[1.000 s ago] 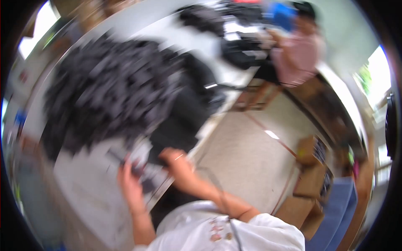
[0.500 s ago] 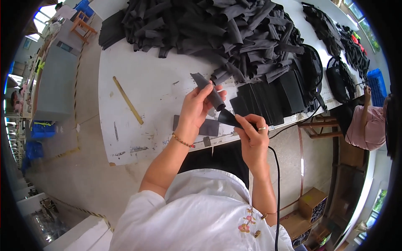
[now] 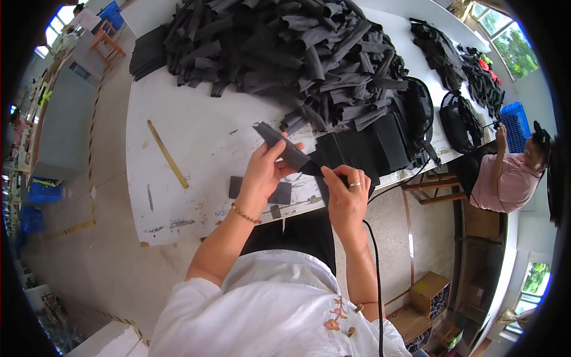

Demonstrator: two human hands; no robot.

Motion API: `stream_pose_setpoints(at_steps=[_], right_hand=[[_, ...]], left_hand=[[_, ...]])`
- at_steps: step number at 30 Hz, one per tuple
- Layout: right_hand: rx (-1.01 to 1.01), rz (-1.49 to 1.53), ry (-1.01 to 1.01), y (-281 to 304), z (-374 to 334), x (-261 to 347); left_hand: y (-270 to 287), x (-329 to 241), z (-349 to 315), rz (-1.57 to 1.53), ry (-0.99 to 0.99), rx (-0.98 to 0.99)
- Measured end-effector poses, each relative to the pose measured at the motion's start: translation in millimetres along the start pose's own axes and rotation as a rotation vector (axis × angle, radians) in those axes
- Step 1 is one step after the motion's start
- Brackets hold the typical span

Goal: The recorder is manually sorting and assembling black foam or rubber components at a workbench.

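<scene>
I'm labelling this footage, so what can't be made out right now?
Head view:
Gray strip: partly covered by the left hand.
Black piece: partly covered by the right hand.
Dark pile: far side cut off by the top edge.
Cardboard box: contents too small to identify.

The cloth tube (image 3: 278, 145) is dark charcoal grey, the flat piece (image 3: 311, 169) at its end black. Charcoal and black mix in the heaped cloth pieces (image 3: 273, 56); the stacked panels (image 3: 351, 149) are black. The table (image 3: 196, 125) is white, flecked with dark scuffs and blue lettering, and the narrow stick (image 3: 167, 153) on it yellow-brown. Pink flowers (image 3: 333, 323) pattern the white shirt (image 3: 250, 309). The trousers (image 3: 291, 235) and cable (image 3: 376, 268) are black, the crate (image 3: 515, 125) bright blue, the co-worker's top (image 3: 505, 181) pale pink.
</scene>
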State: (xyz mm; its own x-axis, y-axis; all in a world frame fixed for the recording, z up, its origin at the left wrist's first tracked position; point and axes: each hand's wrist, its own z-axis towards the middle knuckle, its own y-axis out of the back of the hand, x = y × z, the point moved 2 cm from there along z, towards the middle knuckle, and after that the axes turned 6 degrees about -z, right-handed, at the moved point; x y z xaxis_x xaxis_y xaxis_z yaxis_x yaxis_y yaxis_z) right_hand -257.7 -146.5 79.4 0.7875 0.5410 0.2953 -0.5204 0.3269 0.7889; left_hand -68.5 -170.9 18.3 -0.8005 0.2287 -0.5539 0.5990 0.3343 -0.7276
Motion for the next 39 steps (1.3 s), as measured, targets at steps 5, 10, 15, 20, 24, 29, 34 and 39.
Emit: stream_pose_setpoints(at_steps=[5, 10, 15, 20, 24, 29, 34, 39], right_hand=[[-0.043, -0.082, 0.051, -3, 0, -2], [-0.064, -0.106, 0.052, -11, -1, 5], [-0.041, 0.035, -0.083, -16, -3, 15], [0.008, 0.288, -0.142, -24, -4, 32], [0.089, 0.247, -0.192, -25, -23, 16], [0.055, 0.310, -0.020, -30, -2, 25], [0.173, 0.278, -0.152, -13, -15, 19], [0.087, 0.378, -0.005, -10, -1, 18]], left_hand=[[-8, 6, -10, 0.019, -0.040, -0.016], [-26, 9, -19, 0.041, -0.195, -0.015], [-34, 13, -29, 0.055, -0.340, -0.004], [-34, 21, -25, -0.104, -0.150, 0.353], [-32, 13, -17, 0.032, -0.271, 0.353], [-36, 32, -27, -0.087, -0.141, 0.369], [-23, 17, -24, -0.136, -0.173, 0.282], [-23, 28, -20, -0.210, -0.170, 0.246]])
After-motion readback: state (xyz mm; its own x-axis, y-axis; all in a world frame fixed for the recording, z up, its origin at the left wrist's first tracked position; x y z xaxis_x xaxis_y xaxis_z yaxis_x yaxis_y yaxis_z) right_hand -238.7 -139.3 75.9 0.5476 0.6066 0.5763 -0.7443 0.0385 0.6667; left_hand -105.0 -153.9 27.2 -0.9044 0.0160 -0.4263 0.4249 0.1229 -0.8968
